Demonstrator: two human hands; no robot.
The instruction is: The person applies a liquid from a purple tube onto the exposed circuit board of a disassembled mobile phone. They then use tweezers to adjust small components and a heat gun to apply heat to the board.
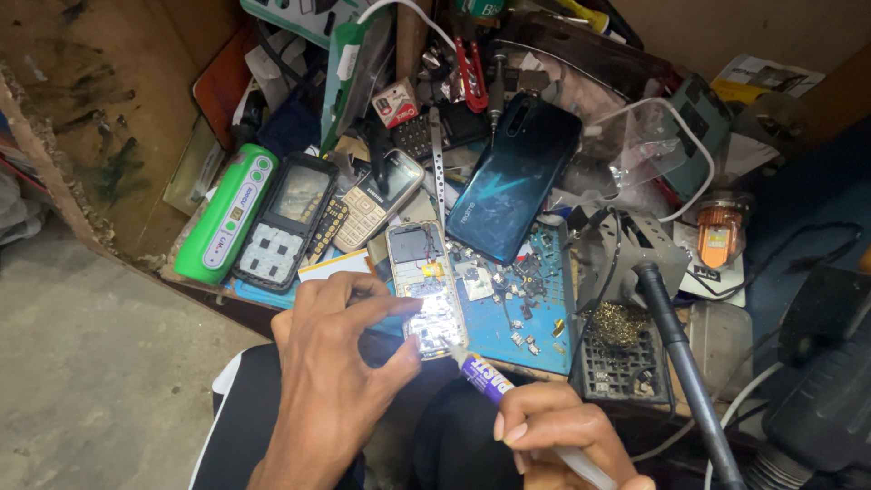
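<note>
Opened keypad phone point(425, 289) is lying face-down on the blue work mat point(508, 322), back cover already off and the circuit board showing, so the teardown part looks done. Left hand point(340, 358) is pinching the lower edge of the board between thumb and forefinger, pinning it down. Right hand point(553, 431) is gripping a flux syringe point(485, 377) with a purple label, and its tip is touching the bottom corner of the board, so I'd say paste is going on right now. No actual soldering seems to be happening yet: the soldering iron point(685, 363) is sitting in its stand point(626, 263), untouched. Loose screws and small parts point(517, 290) are lying scattered on the mat just beside the phone, so reassembly looks a long way off. A dark blue smartphone point(515, 177) and a green handset point(227, 213) are lying further back.
</note>
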